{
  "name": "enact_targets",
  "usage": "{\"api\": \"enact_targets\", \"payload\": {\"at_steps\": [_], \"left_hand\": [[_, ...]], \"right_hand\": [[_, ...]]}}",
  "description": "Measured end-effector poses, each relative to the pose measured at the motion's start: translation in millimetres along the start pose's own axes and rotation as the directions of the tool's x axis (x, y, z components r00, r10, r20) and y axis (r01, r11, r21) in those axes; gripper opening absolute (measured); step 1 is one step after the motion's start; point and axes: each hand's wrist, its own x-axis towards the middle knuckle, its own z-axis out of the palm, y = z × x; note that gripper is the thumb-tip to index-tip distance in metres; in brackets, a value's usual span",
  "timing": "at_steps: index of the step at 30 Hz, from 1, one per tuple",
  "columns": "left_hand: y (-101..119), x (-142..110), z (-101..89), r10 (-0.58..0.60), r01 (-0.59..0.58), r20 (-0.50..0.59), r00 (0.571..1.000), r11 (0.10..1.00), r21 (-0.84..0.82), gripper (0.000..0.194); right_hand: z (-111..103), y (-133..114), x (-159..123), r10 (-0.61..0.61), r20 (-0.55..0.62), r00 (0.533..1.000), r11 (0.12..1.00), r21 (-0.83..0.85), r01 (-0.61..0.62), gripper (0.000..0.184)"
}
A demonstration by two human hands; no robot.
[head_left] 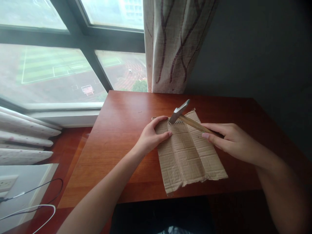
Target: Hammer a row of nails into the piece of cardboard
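Note:
My right hand [227,139] is closed around the wooden handle of a hammer [191,123]. The hammer's metal head is tilted, its lower end over or against the far left part of a creased piece of cardboard [187,156]; contact is unclear. Beside the head runs a short row of small dark marks or parts [179,122], too small to make out. My left hand [152,135] holds the cardboard at its far left corner, thumb on top and index finger along the far edge. Its other fingers are hidden.
The cardboard lies on a reddish-brown wooden table [117,130], close to its near edge. Behind stand a window [87,42] and a patterned curtain [173,48]. At lower left, cables [36,208] hang near a wall socket [7,183].

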Motion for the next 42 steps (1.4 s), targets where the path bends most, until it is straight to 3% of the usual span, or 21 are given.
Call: {"api": "enact_targets", "payload": {"at_steps": [3,6,9,13,17,22,28,35,42], "left_hand": [[2,-1,-0.1,0.001,-0.001,-0.004,1.000,1.000,0.009,0.058],[4,-1,-0.3,-0.003,0.003,-0.007,1.000,1.000,0.009,0.057],[4,-1,-0.3,-0.003,0.003,-0.009,1.000,1.000,0.010,0.057],[4,0,-0.2,0.007,-0.006,-0.013,1.000,1.000,0.021,0.056],[3,0,-0.5,0.004,-0.004,-0.011,1.000,1.000,0.025,0.059],[1,1,-1.4,0.013,-0.013,-0.011,1.000,0.999,0.030,0.059],[1,1,-1.1,0.015,-0.015,-0.011,1.000,1.000,0.019,0.060],[2,2,-1.6,-0.003,0.004,-0.014,1.000,1.000,0.020,0.060],[3,2,-2.3,-0.002,0.003,-0.014,1.000,0.999,0.039,0.060]], "right_hand": [[3,10,-14,0.126,-0.157,0.979,0.991,0.073,-0.115,0.040],[10,31,-32,0.262,-0.353,0.898,0.954,0.238,-0.184,0.042],[20,54,-48,0.354,-0.432,0.830,0.891,0.424,-0.159,0.042],[35,84,-58,0.416,-0.524,0.743,0.894,0.387,-0.227,0.050],[53,114,-57,0.417,-0.587,0.694,0.907,0.317,-0.277,0.054],[75,142,-54,0.370,-0.617,0.695,0.927,0.202,-0.315,0.053],[92,151,-44,0.293,-0.660,0.692,0.938,0.058,-0.342,0.050],[100,154,-37,0.207,-0.685,0.699,0.925,-0.097,-0.369,0.045],[102,165,-33,0.177,-0.724,0.666,0.891,-0.169,-0.421,0.031]]}}
